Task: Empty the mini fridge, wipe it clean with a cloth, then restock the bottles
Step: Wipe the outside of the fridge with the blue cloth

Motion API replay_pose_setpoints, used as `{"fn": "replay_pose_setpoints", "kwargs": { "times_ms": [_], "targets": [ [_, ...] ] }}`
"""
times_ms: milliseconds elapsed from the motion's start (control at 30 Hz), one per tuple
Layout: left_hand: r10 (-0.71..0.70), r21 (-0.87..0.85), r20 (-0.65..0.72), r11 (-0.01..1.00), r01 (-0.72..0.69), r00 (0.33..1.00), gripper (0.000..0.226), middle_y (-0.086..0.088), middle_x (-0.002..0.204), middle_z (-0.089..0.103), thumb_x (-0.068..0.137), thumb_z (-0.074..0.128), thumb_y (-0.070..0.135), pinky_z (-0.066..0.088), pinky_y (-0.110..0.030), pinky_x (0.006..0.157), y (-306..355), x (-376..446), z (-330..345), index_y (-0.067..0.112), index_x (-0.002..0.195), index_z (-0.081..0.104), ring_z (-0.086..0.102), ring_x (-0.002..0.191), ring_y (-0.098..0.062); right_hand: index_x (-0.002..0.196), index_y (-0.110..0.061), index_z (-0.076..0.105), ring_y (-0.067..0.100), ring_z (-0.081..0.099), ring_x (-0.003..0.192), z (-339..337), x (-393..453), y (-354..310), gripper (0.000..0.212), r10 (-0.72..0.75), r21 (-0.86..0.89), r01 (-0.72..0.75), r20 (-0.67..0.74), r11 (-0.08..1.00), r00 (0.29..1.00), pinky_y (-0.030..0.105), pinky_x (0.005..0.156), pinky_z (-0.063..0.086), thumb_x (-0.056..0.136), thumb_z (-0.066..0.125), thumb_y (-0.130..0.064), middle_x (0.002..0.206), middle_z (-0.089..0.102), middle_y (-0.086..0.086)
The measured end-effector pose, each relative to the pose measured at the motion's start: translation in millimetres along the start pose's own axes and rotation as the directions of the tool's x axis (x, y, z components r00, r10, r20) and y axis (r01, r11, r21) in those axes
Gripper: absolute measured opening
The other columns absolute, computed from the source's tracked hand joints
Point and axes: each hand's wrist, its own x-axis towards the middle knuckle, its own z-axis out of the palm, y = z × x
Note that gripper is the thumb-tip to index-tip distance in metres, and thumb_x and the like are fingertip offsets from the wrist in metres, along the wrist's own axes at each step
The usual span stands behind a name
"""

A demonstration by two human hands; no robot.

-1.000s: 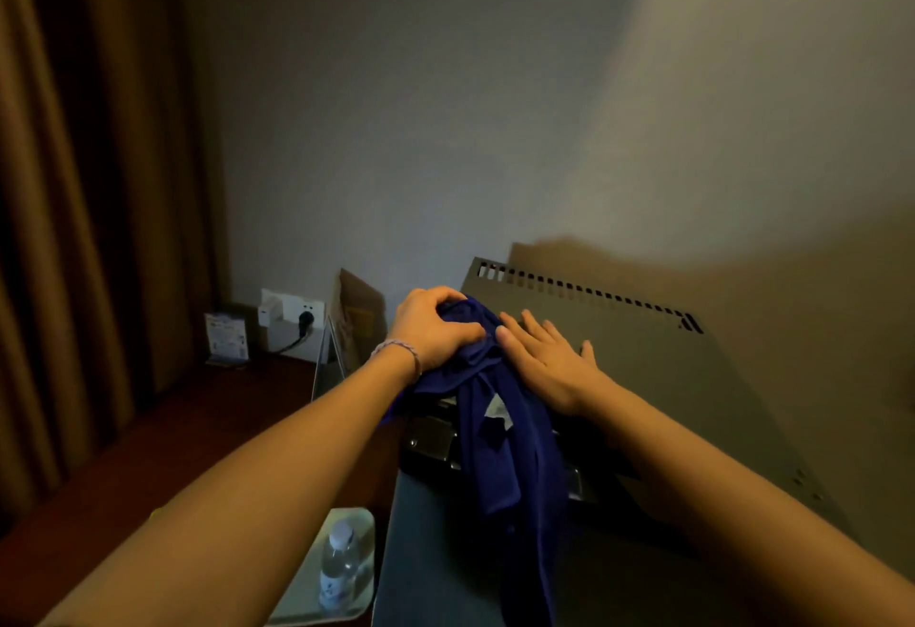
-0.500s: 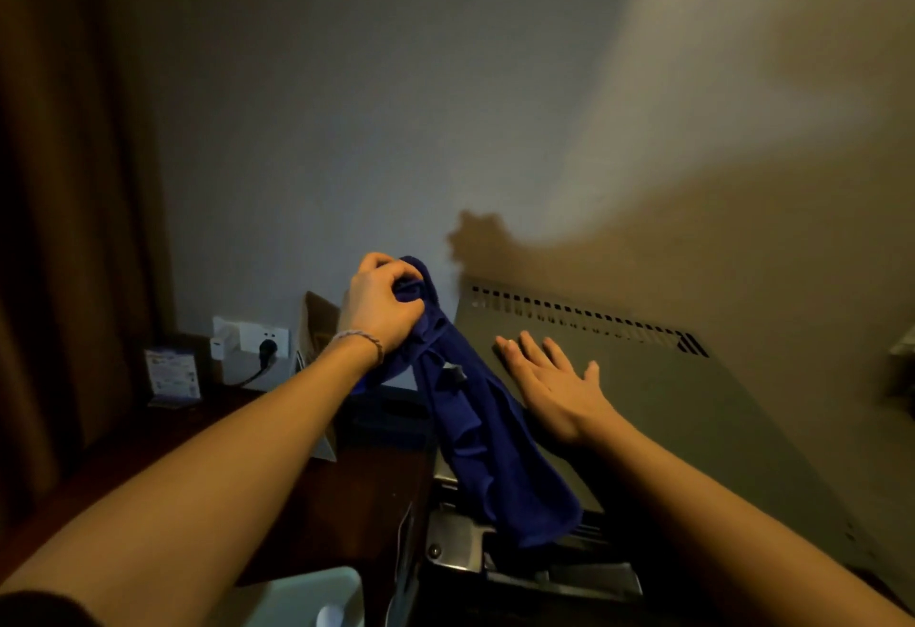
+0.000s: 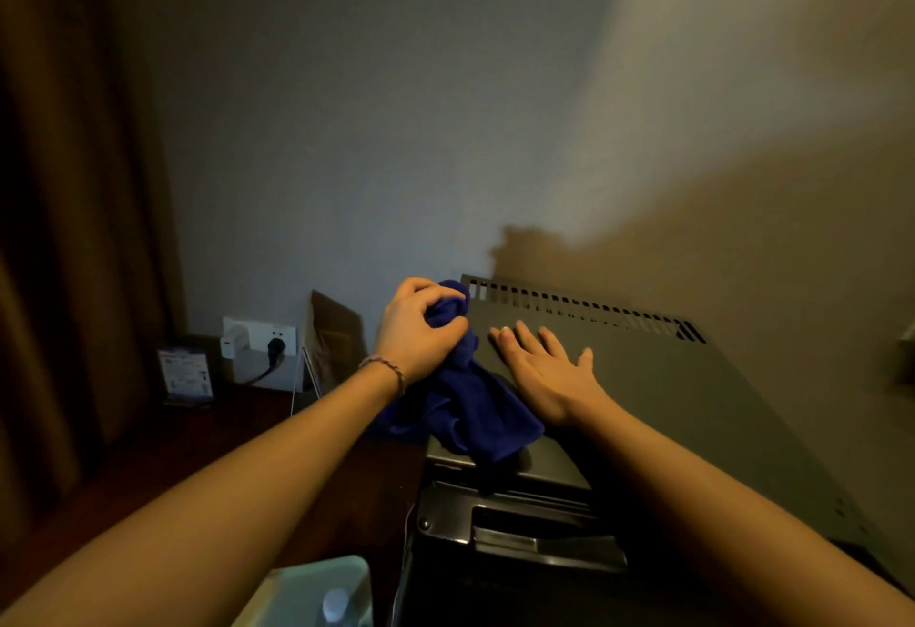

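A dark blue cloth (image 3: 470, 408) is bunched in my left hand (image 3: 421, 334) near the back left corner of the grey mini fridge top (image 3: 668, 394). The cloth's loose end drapes down onto the fridge's front left edge. My right hand (image 3: 549, 371) lies flat, palm down, fingers spread, on the fridge top just right of the cloth. The cap of a water bottle (image 3: 336, 604) shows at the bottom edge, standing on a white tray (image 3: 317, 577). The fridge's open door top (image 3: 520, 522) is below my hands.
A dark wooden surface (image 3: 223, 453) runs left of the fridge. A wall socket with a plug (image 3: 270, 344), a small card stand (image 3: 185, 374) and a brown cardboard piece (image 3: 334, 339) stand at the back wall. Brown curtains (image 3: 59, 230) hang at the left.
My left hand has brought the cloth down and right, from raised beside the fridge onto its top. My right hand stays flat on the fridge. The view has shifted slightly.
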Motion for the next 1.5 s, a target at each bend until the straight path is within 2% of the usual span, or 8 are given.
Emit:
{"fn": "replay_pose_setpoints", "kwargs": {
  "times_ms": [133,333,600,833,1000,1167,1333,1500],
  "targets": [
    [-0.167,-0.024,0.19,0.984,0.175,0.968,0.092,0.008,0.141,0.029,0.052,0.075,0.077,0.041,-0.036,0.108,3,-22,0,0.036,0.13,0.052,0.041,0.127,-0.018,0.155,-0.043,-0.005,0.029,-0.007,0.153,-2,-4,0,0.054,-0.01,0.024,0.01,-0.011,1.0,1.0,0.074,0.112,-0.003,0.103,0.007,-0.052,0.167,-0.008,-0.002],
    [-0.284,-0.063,0.286,0.948,0.313,0.915,0.12,0.007,0.154,0.011,0.048,0.088,0.06,0.037,-0.039,0.113,-10,-38,1,0.02,0.148,0.035,0.032,0.138,-0.023,0.154,-0.044,-0.009,0.034,-0.009,0.152,-2,-2,1,0.06,-0.014,-0.01,0.014,0.019,1.0,1.0,0.077,0.11,-0.002,0.102,0.017,-0.06,0.166,-0.01,0.001],
    [-0.251,-0.18,0.19,0.941,0.285,0.949,0.072,0.0,0.135,0.032,0.065,0.09,0.036,0.043,-0.034,0.105,-29,-16,16,0.016,0.127,0.058,0.049,0.117,-0.02,0.157,-0.033,-0.008,0.032,-0.007,0.153,-11,27,-13,0.082,-0.066,0.041,0.065,0.028,0.997,0.997,0.08,0.107,0.0,0.097,0.038,-0.065,0.167,-0.006,-0.001],
    [-0.273,-0.311,0.173,0.897,0.315,0.946,0.049,-0.001,0.131,0.037,0.073,0.084,0.039,0.048,-0.034,0.1,-64,27,46,0.024,0.113,0.06,0.056,0.109,-0.02,0.158,-0.039,0.008,0.016,-0.006,0.153,-3,44,-16,0.074,0.031,0.22,-0.022,-0.038,0.975,0.999,0.067,0.114,-0.011,0.092,-0.007,-0.07,0.167,0.001,-0.008],
    [-0.298,-0.365,0.133,0.872,0.326,0.945,0.046,-0.011,0.127,0.043,0.074,0.082,0.036,0.049,-0.022,0.088,-84,62,69,0.016,0.112,0.066,0.058,0.103,-0.021,0.157,-0.04,0.003,0.012,-0.007,0.152,2,46,-16,0.07,0.04,0.194,-0.028,-0.058,0.981,0.998,0.064,0.116,-0.01,0.093,-0.011,-0.064,0.166,0.0,-0.011],
    [-0.343,-0.38,0.151,0.846,0.374,0.927,0.05,-0.019,0.118,0.053,0.065,0.078,0.05,0.052,-0.041,0.096,-96,89,84,0.014,0.098,0.067,0.061,0.107,-0.036,0.156,-0.043,-0.006,0.008,-0.008,0.152,2,48,-18,0.084,0.07,0.21,-0.056,-0.06,0.976,0.996,0.064,0.117,-0.009,0.079,-0.012,-0.076,0.165,-0.004,-0.018],
    [-0.323,-0.456,0.162,0.813,0.361,0.932,0.028,-0.018,0.128,0.042,0.084,0.076,0.023,0.05,-0.01,0.076,-100,96,86,0.007,0.104,0.066,0.06,0.107,-0.03,0.155,-0.044,-0.008,0.009,-0.007,0.152,2,51,-21,0.096,0.071,0.167,-0.058,-0.072,0.984,0.995,0.065,0.117,-0.006,0.07,-0.007,-0.09,0.164,-0.007,-0.019],
    [-0.315,-0.5,0.168,0.79,0.356,0.934,0.03,-0.008,0.129,0.033,0.088,0.073,0.024,0.049,-0.025,0.092,-94,86,81,0.007,0.112,0.064,0.055,0.107,-0.025,0.155,-0.048,-0.001,0.011,-0.006,0.152,0,50,-23,0.109,0.046,0.143,-0.036,-0.068,0.989,0.997,0.068,0.116,-0.004,0.06,0.009,-0.102,0.164,-0.008,-0.021]
  ]
}}
